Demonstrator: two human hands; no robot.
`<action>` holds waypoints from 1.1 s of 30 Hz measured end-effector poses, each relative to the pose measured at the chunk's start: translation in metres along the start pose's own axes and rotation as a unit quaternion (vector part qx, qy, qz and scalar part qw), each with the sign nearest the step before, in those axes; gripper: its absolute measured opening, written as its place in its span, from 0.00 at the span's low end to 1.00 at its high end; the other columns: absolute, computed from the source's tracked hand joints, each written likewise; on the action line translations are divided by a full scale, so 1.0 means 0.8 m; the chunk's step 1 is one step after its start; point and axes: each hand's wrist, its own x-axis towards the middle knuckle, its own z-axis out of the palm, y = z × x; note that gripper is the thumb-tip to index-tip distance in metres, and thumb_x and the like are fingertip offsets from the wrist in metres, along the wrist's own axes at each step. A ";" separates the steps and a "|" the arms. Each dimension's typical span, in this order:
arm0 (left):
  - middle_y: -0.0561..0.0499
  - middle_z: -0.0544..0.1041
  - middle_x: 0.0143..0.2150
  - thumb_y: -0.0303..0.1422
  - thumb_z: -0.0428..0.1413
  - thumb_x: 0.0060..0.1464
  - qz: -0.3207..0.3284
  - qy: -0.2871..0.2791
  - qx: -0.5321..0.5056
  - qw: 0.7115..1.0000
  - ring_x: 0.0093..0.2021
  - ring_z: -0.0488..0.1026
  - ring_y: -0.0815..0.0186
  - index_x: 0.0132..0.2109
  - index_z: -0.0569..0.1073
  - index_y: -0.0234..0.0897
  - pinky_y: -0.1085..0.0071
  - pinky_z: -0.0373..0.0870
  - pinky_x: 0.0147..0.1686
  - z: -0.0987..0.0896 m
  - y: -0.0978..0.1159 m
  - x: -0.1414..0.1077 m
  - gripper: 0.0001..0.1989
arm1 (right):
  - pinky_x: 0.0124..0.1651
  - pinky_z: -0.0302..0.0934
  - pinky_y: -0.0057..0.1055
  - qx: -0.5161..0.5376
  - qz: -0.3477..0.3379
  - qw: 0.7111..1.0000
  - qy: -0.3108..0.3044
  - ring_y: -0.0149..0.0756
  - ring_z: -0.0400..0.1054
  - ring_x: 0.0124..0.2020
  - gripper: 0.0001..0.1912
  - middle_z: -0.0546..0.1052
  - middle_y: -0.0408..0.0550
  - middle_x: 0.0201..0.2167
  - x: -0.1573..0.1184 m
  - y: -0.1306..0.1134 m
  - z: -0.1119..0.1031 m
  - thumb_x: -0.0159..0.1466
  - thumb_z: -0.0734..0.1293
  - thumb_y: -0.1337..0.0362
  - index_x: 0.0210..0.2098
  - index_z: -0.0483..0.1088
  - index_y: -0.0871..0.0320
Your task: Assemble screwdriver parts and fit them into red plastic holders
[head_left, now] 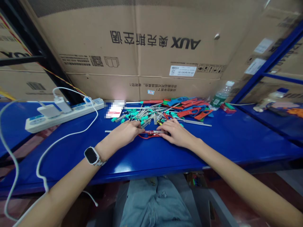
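Between my two hands, low over the blue table, is an open red plastic handle shell with small parts and thin wires inside. A thin metal rod sticks out to the left beyond my left hand. My left hand is closed on the shell's left end, wearing a watch at the wrist. At the other end, my right hand pinches the shell near a shiny metal piece. My fingertips partly cover the parts. Just behind lies a heap of green-capped metal parts.
Red and blue handle shells are piled at the back right, beside a plastic bottle. A white power strip with chargers and cables lies on the left. A large cardboard box walls off the back.
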 end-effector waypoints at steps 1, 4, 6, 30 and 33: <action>0.43 0.76 0.38 0.29 0.45 0.70 -0.002 0.002 -0.005 1.000 0.35 0.73 0.62 0.49 0.83 0.36 0.65 0.69 0.40 0.000 0.000 0.000 0.20 | 0.54 0.53 0.42 0.006 0.001 1.000 0.001 0.43 0.72 0.46 0.12 0.81 0.51 0.43 0.000 0.001 -0.002 0.75 0.63 0.58 0.51 0.75 0.57; 0.42 0.77 0.40 0.29 0.46 0.70 -0.006 0.004 -0.015 1.000 0.37 0.74 0.60 0.50 0.83 0.37 0.63 0.69 0.41 0.000 0.000 -0.001 0.19 | 0.54 0.54 0.42 0.020 0.000 1.000 0.002 0.42 0.72 0.45 0.12 0.82 0.50 0.43 0.000 0.002 -0.004 0.75 0.63 0.59 0.51 0.75 0.56; 0.42 0.78 0.41 0.29 0.46 0.70 -0.005 0.000 -0.012 1.000 0.38 0.75 0.60 0.50 0.83 0.37 0.63 0.69 0.41 -0.001 0.000 -0.001 0.19 | 0.54 0.54 0.42 0.009 -0.009 1.000 0.002 0.42 0.72 0.45 0.13 0.82 0.51 0.44 -0.001 0.001 -0.004 0.76 0.61 0.59 0.51 0.75 0.57; 0.46 0.75 0.42 0.35 0.56 0.68 0.039 0.180 0.002 0.983 0.41 0.72 0.60 0.44 0.77 0.36 0.63 0.72 0.41 0.009 0.027 0.013 0.08 | 0.53 0.66 0.44 0.034 -0.045 0.996 0.064 0.44 0.75 0.47 0.14 0.82 0.55 0.47 0.003 0.007 0.005 0.74 0.63 0.63 0.54 0.76 0.59; 0.47 0.75 0.40 0.33 0.54 0.69 0.033 0.197 0.040 0.979 0.41 0.72 0.61 0.42 0.77 0.36 0.65 0.71 0.40 0.012 0.030 0.015 0.08 | 0.51 0.68 0.43 0.086 -0.039 0.992 0.078 0.43 0.76 0.46 0.14 0.83 0.55 0.46 0.004 0.007 0.009 0.74 0.64 0.64 0.54 0.77 0.58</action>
